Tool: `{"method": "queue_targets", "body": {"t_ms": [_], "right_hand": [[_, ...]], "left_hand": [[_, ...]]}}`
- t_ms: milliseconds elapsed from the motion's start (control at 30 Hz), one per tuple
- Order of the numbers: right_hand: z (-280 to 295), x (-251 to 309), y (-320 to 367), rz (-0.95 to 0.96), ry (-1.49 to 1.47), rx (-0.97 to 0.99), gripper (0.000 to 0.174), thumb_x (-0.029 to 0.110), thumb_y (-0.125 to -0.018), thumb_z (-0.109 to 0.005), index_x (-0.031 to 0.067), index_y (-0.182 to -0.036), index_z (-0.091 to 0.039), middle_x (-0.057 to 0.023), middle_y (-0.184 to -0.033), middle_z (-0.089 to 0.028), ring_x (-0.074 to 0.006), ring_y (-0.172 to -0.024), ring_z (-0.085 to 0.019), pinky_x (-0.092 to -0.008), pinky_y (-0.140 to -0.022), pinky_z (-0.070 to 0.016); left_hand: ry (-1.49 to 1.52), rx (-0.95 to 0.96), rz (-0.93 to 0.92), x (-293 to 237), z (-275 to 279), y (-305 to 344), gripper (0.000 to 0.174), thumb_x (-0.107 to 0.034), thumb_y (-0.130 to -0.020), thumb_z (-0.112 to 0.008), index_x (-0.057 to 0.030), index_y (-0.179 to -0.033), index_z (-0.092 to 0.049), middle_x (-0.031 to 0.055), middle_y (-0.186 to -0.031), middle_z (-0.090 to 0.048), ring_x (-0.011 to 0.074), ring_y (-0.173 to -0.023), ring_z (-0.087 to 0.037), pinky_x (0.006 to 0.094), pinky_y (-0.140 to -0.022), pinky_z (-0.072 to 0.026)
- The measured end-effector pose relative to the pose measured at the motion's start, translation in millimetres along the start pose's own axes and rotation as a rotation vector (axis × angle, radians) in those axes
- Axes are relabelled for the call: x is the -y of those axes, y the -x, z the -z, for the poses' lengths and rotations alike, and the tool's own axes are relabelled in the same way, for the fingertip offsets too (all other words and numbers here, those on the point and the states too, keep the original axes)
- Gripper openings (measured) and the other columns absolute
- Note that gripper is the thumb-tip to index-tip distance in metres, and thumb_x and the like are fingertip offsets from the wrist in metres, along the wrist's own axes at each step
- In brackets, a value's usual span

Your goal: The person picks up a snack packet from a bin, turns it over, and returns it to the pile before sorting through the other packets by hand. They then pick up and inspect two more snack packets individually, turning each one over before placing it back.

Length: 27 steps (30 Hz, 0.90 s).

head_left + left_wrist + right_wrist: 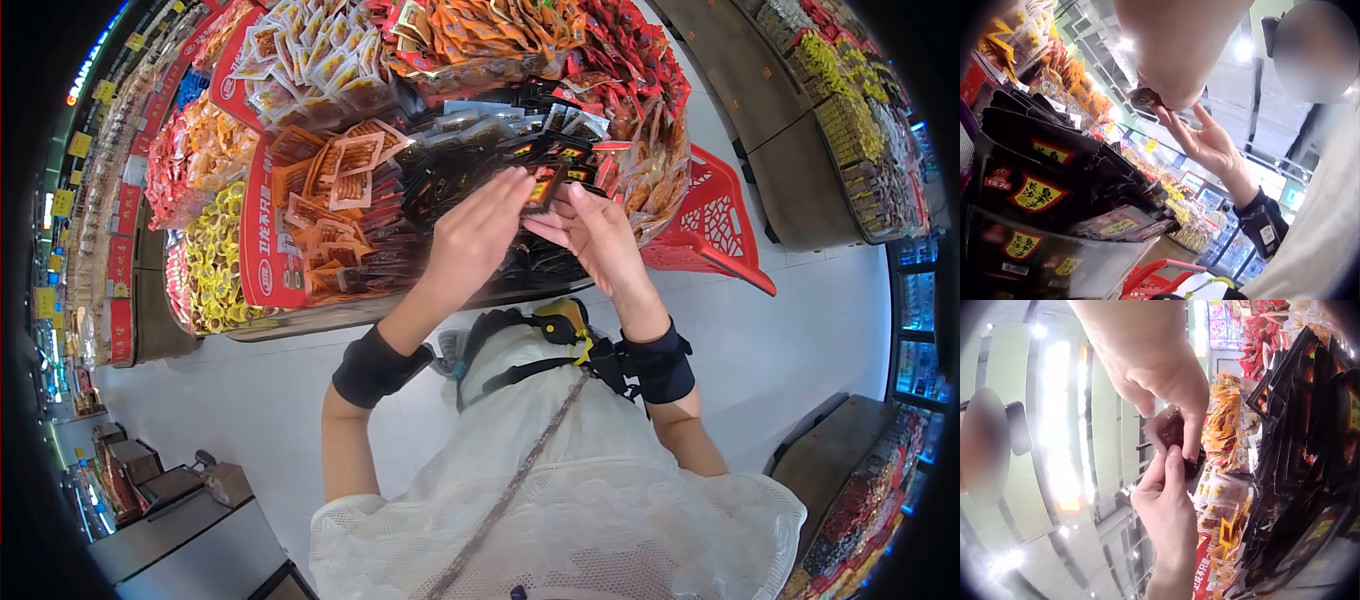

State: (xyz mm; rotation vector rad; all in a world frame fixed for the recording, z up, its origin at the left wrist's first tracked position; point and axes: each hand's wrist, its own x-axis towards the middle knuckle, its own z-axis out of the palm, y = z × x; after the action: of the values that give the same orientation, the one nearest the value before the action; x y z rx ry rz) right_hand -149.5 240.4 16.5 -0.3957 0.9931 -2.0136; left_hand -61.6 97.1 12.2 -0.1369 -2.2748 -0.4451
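Observation:
A small dark snack packet (543,190) with a red and yellow label is held up in front of the display. My left hand (475,235) pinches its edge between thumb and fingers, which shows plainly in the right wrist view. From the other side, my right hand (598,238) touches the packet with extended fingers, its thumb standing apart in the left wrist view. Just beyond both hands lie rows of black packets (1035,181) with yellow labels, upright and close together. In the right wrist view the packet (1170,429) looks brownish, partly covered by fingers.
Orange packets (340,170) fill a red-sided bin to the left; white, orange and red packets rise behind. A red basket (715,215) hangs at the display's right end. Cabinets (800,180) with more snacks stand across the aisle, and a grey counter (200,530) sits behind on the left.

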Motion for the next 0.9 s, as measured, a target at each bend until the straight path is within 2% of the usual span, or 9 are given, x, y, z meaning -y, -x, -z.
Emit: {"method": "queue_targets", "body": {"t_ms": [67,100,233,333,400,533,600,767,900], "right_hand": [[6,1,4,-0.024,0.043,-0.076,0.033,0.02,-0.092,-0.047,-0.0042,-0.114,-0.051,-0.0115,-0.106,-0.059,-0.016,-0.092,-0.059,-0.0291,-0.08,-0.0481],[10,1,5,-0.037,0.065,-0.112,0.031,0.019,-0.092,-0.048,-0.0034,-0.113,-0.052,-0.0098,-0.105,-0.06,-0.0138,-0.09,-0.058,-0.0276,-0.078,-0.0481],[29,3,5,0.075,0.06,-0.146,0.021,0.006,-0.088,-0.051,-0.0019,-0.106,-0.055,-0.0065,-0.1,-0.061,-0.0097,-0.086,-0.058,-0.0219,-0.074,-0.0462],[59,19,3,0.265,0.219,-0.245,0.025,0.003,-0.088,-0.047,-0.0053,-0.112,-0.05,-0.0108,-0.107,-0.058,-0.015,-0.096,-0.057,-0.029,-0.085,-0.0456],[78,36,2,0.406,0.232,-0.283,0.024,0.001,-0.087,-0.048,-0.0058,-0.111,-0.05,-0.0114,-0.105,-0.059,-0.0159,-0.095,-0.057,-0.0288,-0.085,-0.0459],[96,59,1,0.466,0.389,-0.424,0.022,0.001,-0.085,-0.053,-0.0054,-0.107,-0.052,-0.0105,-0.1,-0.06,-0.0137,-0.087,-0.06,-0.0234,-0.075,-0.0484],[104,61,-1,0.473,0.48,-0.454,0.021,0.002,-0.085,-0.055,-0.0057,-0.104,-0.055,-0.0101,-0.097,-0.061,-0.0127,-0.085,-0.06,-0.0228,-0.073,-0.0486],[116,57,-5,0.432,0.627,-0.512,0.017,0.003,-0.084,-0.057,-0.0049,-0.098,-0.059,-0.0083,-0.092,-0.063,-0.0104,-0.079,-0.06,-0.0217,-0.07,-0.0487],[125,63,-8,0.323,0.627,-0.524,0.017,0.0,-0.08,-0.061,-0.0036,-0.097,-0.061,-0.007,-0.093,-0.063,-0.0105,-0.083,-0.058,-0.0233,-0.078,-0.0452]], "left_hand": [[-0.099,0.031,-0.153,-4,-5,1,0.037,0.0,-0.068,-0.061,-0.0027,-0.105,-0.061,0.0102,-0.108,-0.061,0.0255,-0.101,-0.059,0.033,-0.082,-0.0502],[-0.076,0.053,-0.154,-7,-7,1,0.041,0.003,-0.065,-0.063,-0.0023,-0.106,-0.061,0.0103,-0.111,-0.06,0.0243,-0.102,-0.058,0.0333,-0.086,-0.0484],[-0.081,0.201,-0.212,-16,-11,-7,0.039,-0.005,-0.07,-0.065,-0.0045,-0.109,-0.059,0.0084,-0.115,-0.057,0.0231,-0.11,-0.052,0.0365,-0.09,-0.0455],[-0.116,0.179,-0.124,-11,-12,-16,0.035,-0.015,-0.074,-0.063,-0.006,-0.107,-0.058,0.0057,-0.114,-0.057,0.0205,-0.111,-0.05,0.0363,-0.092,-0.0425],[-0.048,0.063,-0.019,12,-17,-20,0.023,-0.012,-0.073,-0.065,-0.0057,-0.094,-0.061,0.0049,-0.098,-0.062,0.0216,-0.096,-0.057,0.0329,-0.083,-0.0472],[0.099,0.131,0.2,30,-27,-23,0.011,-0.009,-0.075,-0.061,-0.0061,-0.085,-0.06,0.0063,-0.085,-0.061,0.0245,-0.084,-0.057,0.034,-0.073,-0.0479],[0.119,0.236,0.297,31,-35,-25,0.009,-0.008,-0.076,-0.059,-0.0061,-0.085,-0.06,0.0071,-0.084,-0.06,0.0259,-0.084,-0.057,0.0351,-0.073,-0.0477],[0.142,0.254,0.366,33,-69,-16,0.012,-0.007,-0.078,-0.053,-0.0054,-0.087,-0.06,0.0117,-0.086,-0.059,0.0315,-0.085,-0.055,0.04,-0.075,-0.0465],[0.171,0.284,0.489,21,-77,-16,0.012,-0.007,-0.077,-0.054,-0.0025,-0.086,-0.057,0.0136,-0.082,-0.057,0.0324,-0.083,-0.055,0.0413,-0.074,-0.046]]}}
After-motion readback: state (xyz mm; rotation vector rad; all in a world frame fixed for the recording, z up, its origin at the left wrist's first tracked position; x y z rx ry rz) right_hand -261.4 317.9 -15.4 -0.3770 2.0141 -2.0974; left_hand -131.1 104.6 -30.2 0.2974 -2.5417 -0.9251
